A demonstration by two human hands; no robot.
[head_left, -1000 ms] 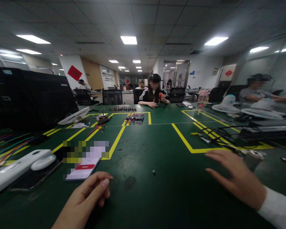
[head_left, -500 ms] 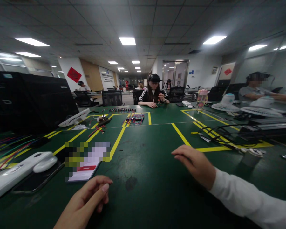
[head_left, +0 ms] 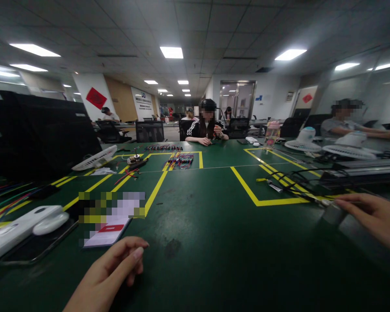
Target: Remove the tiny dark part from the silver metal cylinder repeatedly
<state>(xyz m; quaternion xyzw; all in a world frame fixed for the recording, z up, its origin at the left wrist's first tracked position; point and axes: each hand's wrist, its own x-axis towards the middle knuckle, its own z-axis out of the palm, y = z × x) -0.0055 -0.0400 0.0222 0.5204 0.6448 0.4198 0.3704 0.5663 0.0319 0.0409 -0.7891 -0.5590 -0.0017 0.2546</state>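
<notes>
My left hand rests on the green table at the bottom left, its fingers curled together with nothing showing in them. It lies just below a white card with a red stripe. My right hand is at the right edge, with fingers stretched out to the left. Its fingertips are close to a small grey cylinder that stands on the table; whether they touch it is unclear.
A black phone and a white device lie at the left beside coloured wires. Black cables cross a yellow-taped rectangle. White fans and a black monitor flank the table. People sit across and at the right.
My right hand swept left to the middle of the table, then drew back to the right edge by the grey cylinder. A tiny dark part seen earlier at mid-table no longer shows. My left hand stayed put.
</notes>
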